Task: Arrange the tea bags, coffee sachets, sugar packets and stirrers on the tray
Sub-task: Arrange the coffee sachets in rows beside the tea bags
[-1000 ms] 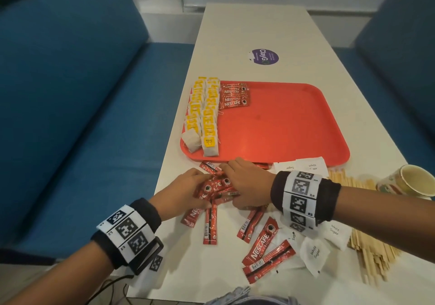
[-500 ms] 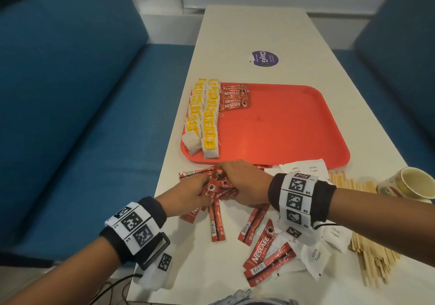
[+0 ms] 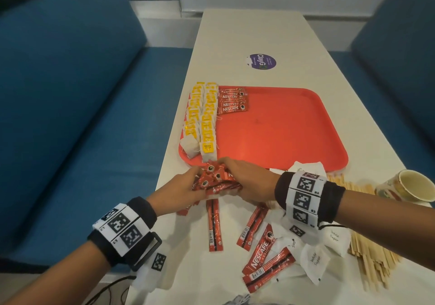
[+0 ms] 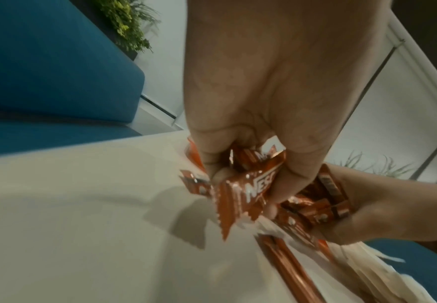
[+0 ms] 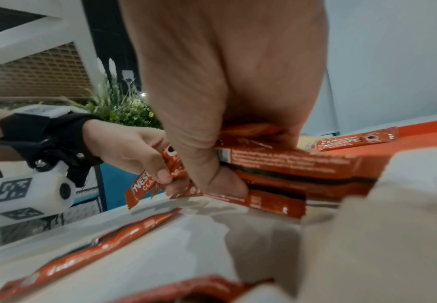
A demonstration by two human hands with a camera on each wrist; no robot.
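We have the long white worktop (image 3: 235,34) running between blue benches (image 3: 70,116), and on it the red tray (image 3: 294,128), its left edge lined with two rows of yellow-tagged tea bags (image 3: 202,116) and a short stack of coffee sachets (image 3: 233,101) beside them. From the head view we see both hands meeting just short of the tray's near rim: our left hand (image 3: 179,190) and right hand (image 3: 249,182) are both clenched round one bundle of red sachets (image 3: 216,181), each grasping an end. The left wrist view adds what the head view hides: fingers (image 4: 290,180) curled over a crumpled sachet with its thumb pinching beneath. The right wrist view shows the sachets stacked flat under our right thumb (image 5: 199,164), and the tray's stack far behind. Only the head view gives us the rest: loose sachets (image 3: 259,255) lying on the worktop near us, white sugar packets (image 3: 315,261) scattered to their right, the wooden stirrers (image 3: 376,257) heaped beyond those, and a mug (image 3: 409,187) at the right edge.
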